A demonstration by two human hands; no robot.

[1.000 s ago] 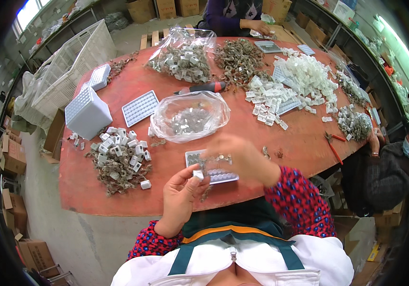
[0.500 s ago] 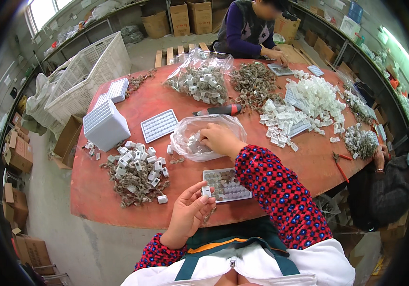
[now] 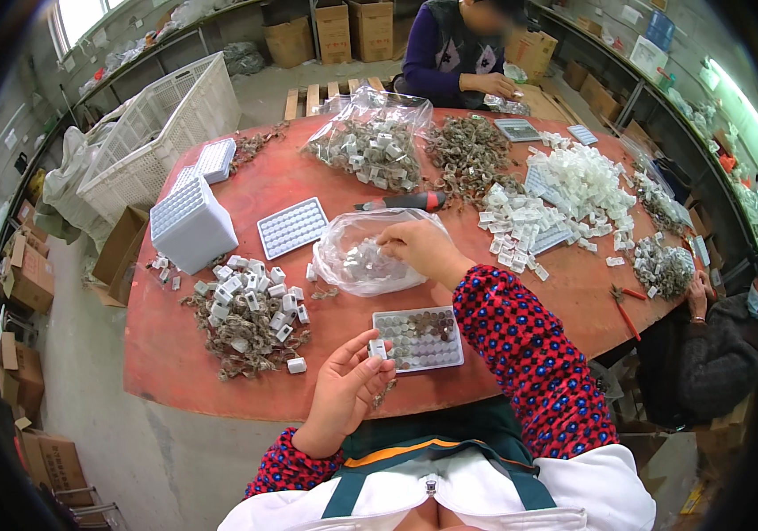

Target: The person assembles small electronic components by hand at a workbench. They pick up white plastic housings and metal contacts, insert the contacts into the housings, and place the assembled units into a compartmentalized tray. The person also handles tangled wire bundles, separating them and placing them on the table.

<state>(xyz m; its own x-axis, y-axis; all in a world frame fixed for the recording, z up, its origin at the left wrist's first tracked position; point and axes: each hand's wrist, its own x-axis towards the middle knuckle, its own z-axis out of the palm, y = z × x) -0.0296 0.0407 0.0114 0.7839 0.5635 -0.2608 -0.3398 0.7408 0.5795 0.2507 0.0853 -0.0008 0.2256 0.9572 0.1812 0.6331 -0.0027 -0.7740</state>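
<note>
My left hand (image 3: 350,382) grips a small white plastic housing (image 3: 378,349) between thumb and fingers, with brownish wire hanging below it. My right hand (image 3: 425,249) is over the right side of an open clear plastic bag (image 3: 344,276), its fingertips pinched together; whatever they hold is too small to tell. Small pale, shiny pieces (image 3: 364,257) lie in the bag. Just right of my left hand, a white tray (image 3: 432,365) with rows of round pockets carries small round discs, several of them dark.
White housings with wires (image 3: 242,310) lie heaped at left, near stacked white trays (image 3: 191,226) and an empty tray (image 3: 293,228). A red-black cutter (image 3: 414,202), clear plastic parts (image 3: 574,190) and red-handled pliers (image 3: 628,310) lie beyond. Two people work at the table.
My right hand has drawn slightly right and its fingers have lifted off the pieces in the bag. My left hand keeps the housing. The person opposite has raised their hands from the tray.
</note>
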